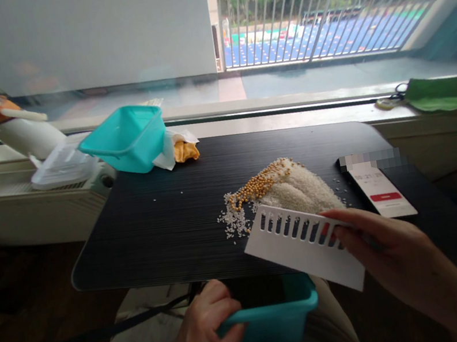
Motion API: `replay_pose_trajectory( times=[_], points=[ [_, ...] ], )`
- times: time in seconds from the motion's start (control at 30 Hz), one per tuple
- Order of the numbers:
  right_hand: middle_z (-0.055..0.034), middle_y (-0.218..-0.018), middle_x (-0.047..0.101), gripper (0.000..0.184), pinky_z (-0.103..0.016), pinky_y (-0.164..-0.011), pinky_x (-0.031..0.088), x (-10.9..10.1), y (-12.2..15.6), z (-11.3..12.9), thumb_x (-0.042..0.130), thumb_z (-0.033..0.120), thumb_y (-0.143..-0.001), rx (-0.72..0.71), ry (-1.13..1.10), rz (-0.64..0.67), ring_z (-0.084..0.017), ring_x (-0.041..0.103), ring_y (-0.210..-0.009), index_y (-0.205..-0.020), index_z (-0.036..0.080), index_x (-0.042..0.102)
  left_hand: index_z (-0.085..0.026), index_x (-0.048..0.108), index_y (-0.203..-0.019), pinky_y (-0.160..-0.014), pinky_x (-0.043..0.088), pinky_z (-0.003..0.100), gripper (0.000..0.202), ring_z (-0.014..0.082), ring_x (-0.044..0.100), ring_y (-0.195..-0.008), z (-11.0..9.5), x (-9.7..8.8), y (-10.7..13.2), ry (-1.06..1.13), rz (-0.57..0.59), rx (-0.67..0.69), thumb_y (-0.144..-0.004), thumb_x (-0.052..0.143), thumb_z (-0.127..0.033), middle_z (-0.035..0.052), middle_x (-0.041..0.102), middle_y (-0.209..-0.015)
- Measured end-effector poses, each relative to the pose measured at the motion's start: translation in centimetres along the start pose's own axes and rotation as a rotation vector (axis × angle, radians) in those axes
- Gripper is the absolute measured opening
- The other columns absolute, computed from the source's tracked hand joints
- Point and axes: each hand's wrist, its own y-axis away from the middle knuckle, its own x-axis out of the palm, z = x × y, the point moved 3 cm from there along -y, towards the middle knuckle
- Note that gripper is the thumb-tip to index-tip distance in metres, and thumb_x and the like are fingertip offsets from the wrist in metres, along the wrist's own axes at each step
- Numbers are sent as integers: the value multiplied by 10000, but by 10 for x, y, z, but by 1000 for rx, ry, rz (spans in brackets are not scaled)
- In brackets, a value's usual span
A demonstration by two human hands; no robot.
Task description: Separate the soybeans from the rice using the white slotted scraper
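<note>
My right hand (381, 244) pinches a white slotted card (298, 250) by its upper right corner, with a row of long holes along its top edge. Just behind the card lies a heap of white rice (301, 188) on the dark table. Yellow soybeans (257, 185) spread over the heap's left slope, and loose grains are scattered to the left. Below the table's front edge, my left hand (210, 326) is closed on the rim of a turquoise plastic bin (276, 323). The inside of that bin is in shadow.
A phone (378, 187) lies on the table's right side. At the back left stands another turquoise bin (130, 137) beside white paper with an orange cloth (185, 151). A clear lid (63, 163) rests on the sill, and a green cloth (437, 92) lies at the right.
</note>
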Motion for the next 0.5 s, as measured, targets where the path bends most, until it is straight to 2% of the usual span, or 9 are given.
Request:
replay_pose_trajectory(
  times=[0.1, 0.17, 0.37, 0.5],
  points=[
    [-49, -753, 770, 246, -185, -380, 469, 0, -2, -11, 561, 269, -922, 65, 60, -116, -117, 619, -453, -1022, 149, 751, -172, 684, -758, -690, 468, 273, 194, 190, 616, -793, -1, -1, -1, -4, -7, 13, -832, 564, -38, 36, 604, -795],
    [-63, -753, 775, 268, -204, -380, 466, -3, -2, -15, 574, 298, -911, 92, 98, -173, -131, 628, -462, -1014, 133, 759, -173, 683, -757, -690, 469, 272, 193, 188, 614, -791, -1, -1, -1, -3, -14, 22, -832, 567, -38, 34, 606, -794],
    [-76, -864, 791, 250, -208, -449, 500, -2, -14, -11, 554, 253, -924, 51, 81, -159, -160, 716, -627, -1040, 142, 745, -177, 690, -760, -676, 470, 265, 198, 184, 615, -778, -1, 0, -1, -10, -26, 33, -818, 575, -27, 32, 609, -787],
    [-98, -955, 787, 245, -221, -552, 549, 4, -29, -8, 536, 200, -931, -12, 82, -139, -184, 745, -769, -1065, 132, 728, -173, 688, -747, -664, 469, 264, 195, 186, 614, -771, -1, 0, -2, -10, -35, 43, -825, 579, -31, 38, 608, -781]
  ],
)
